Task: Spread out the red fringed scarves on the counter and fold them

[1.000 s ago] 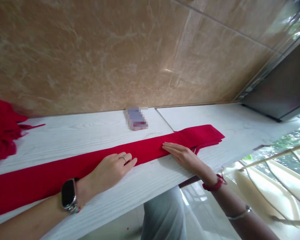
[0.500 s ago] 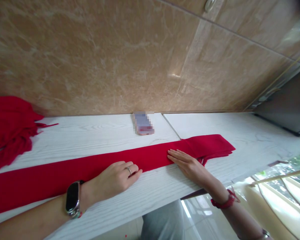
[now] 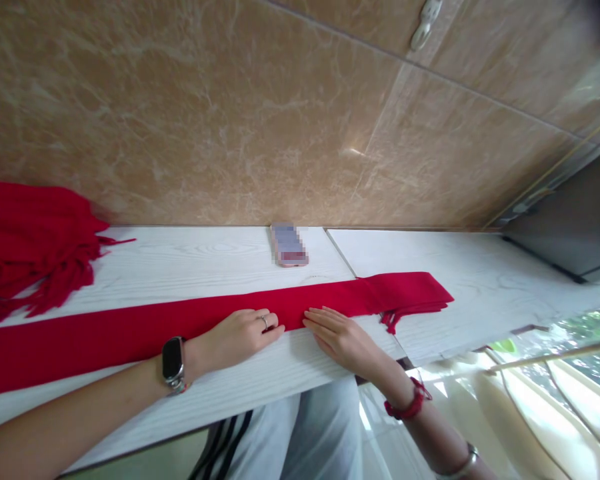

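A long red scarf [image 3: 145, 327] lies flat in a strip along the white table, its right end folded back in layers with a fringe hanging out below. On its near edge, around the middle, rests my left hand [image 3: 245, 337], wearing a ring and a watch. Its fingers are loosely bent down against the cloth, the fingertips partly hidden, and the thumb is stretched out. Close by to the right, my right hand [image 3: 337, 337] lies flat with straight fingers on the scarf's near edge. No cloth is pinched in either hand.
A heap of red fringed cloth [image 3: 35, 247] lies at the left, against the marbled tile wall [image 3: 205, 120]. A phone [image 3: 289, 245] is on the white table [image 3: 195, 250] by the wall. At the far right stands a dark grey box-like object [image 3: 575, 207].
My right hand has slid left along the scarf, closer to my left hand. My left hand stays at about the same spot on the cloth. The view has shifted slightly.
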`<act>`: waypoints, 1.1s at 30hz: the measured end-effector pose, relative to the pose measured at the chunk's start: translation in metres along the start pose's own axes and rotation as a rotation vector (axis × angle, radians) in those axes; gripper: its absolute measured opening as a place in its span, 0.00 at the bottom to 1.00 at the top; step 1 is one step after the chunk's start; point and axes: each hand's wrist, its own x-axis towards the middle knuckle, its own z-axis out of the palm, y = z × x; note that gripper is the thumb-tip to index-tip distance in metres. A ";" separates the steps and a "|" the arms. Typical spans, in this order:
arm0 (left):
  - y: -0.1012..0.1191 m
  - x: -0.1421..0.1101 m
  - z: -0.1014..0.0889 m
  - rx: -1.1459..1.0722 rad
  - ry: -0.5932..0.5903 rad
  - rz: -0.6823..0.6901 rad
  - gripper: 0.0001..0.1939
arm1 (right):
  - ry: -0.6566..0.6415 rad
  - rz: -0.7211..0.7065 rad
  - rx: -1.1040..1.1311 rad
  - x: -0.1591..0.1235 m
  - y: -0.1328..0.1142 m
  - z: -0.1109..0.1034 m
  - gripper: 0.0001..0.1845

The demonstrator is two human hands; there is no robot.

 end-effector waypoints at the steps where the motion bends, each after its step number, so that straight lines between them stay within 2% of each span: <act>1: 0.001 0.000 -0.001 -0.002 -0.017 -0.015 0.12 | 0.025 -0.003 0.009 0.002 -0.004 0.003 0.16; 6: 0.003 0.002 -0.007 -0.004 -0.109 -0.103 0.07 | 0.085 -0.015 -0.025 0.006 -0.011 0.011 0.14; 10: 0.000 -0.002 -0.009 -0.019 -0.131 -0.181 0.04 | 0.084 -0.025 -0.097 0.010 -0.012 0.009 0.14; 19: -0.008 -0.046 -0.022 0.110 -0.175 -0.216 0.08 | 0.128 -0.048 -0.183 0.032 -0.028 0.019 0.12; 23: -0.010 -0.057 -0.018 0.138 -0.119 -0.193 0.10 | 0.152 -0.052 -0.164 0.038 -0.034 0.024 0.12; 29: -0.010 -0.065 -0.018 0.167 0.102 -0.068 0.13 | 0.207 -0.046 -0.051 0.029 -0.033 0.020 0.13; 33: -0.006 -0.067 -0.020 0.100 0.074 -0.014 0.15 | 0.153 -0.061 -0.012 0.025 -0.032 0.019 0.13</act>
